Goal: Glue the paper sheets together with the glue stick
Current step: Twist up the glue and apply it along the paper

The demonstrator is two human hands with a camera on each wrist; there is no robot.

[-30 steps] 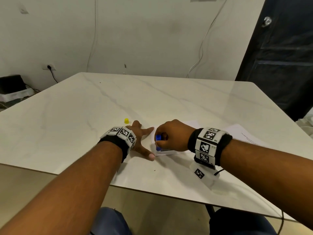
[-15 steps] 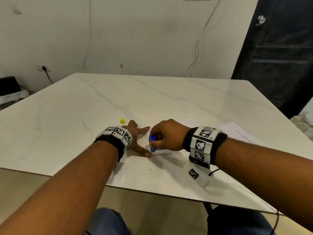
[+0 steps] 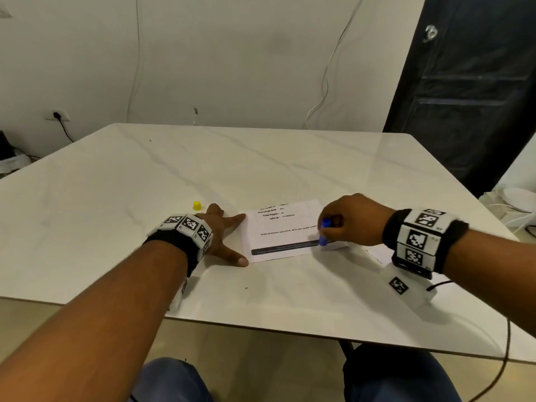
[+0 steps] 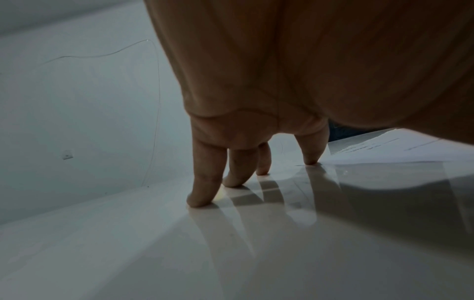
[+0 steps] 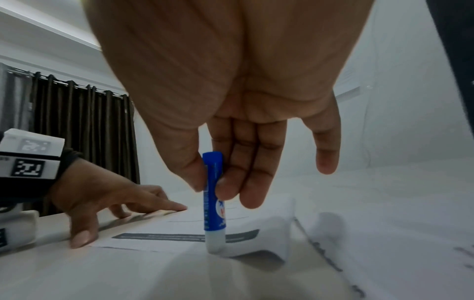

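In the head view, a blue glue stick (image 3: 324, 232) is pinched by the right hand (image 3: 352, 220), with the thumb and fingers curled round its top half. The stick is held upright, and its tip is pressed onto a printed sheet (image 3: 282, 232) just under that hand, near the sheet's near right corner. The left hand (image 3: 222, 236) is spread flat on the table (image 3: 116, 198), well to the left of the stick. Its fingers are straight and nothing is held in them. Its forefinger and thumb are set at the sheet's left edge. A yellow cap (image 3: 197, 205) is seen just past the left hand. A second sheet (image 3: 377, 252) is partly hidden under the right wrist.

In the left wrist view, the left hand's fingertips (image 4: 202, 200) are pressed on the table, spread apart. The sheet's edge (image 4: 384, 154) is seen beside the forefinger.

In the right wrist view, the stick (image 5: 213, 200) is clamped between the thumb and the first fingers of the right hand (image 5: 246, 154), while the little finger is held out, apart from it. The clear tip is pushed into the sheet (image 5: 179, 237), whose corner is curled up just behind it. The left hand (image 5: 102, 201) is seen far to the side, with its thumb on the sheet's edge.
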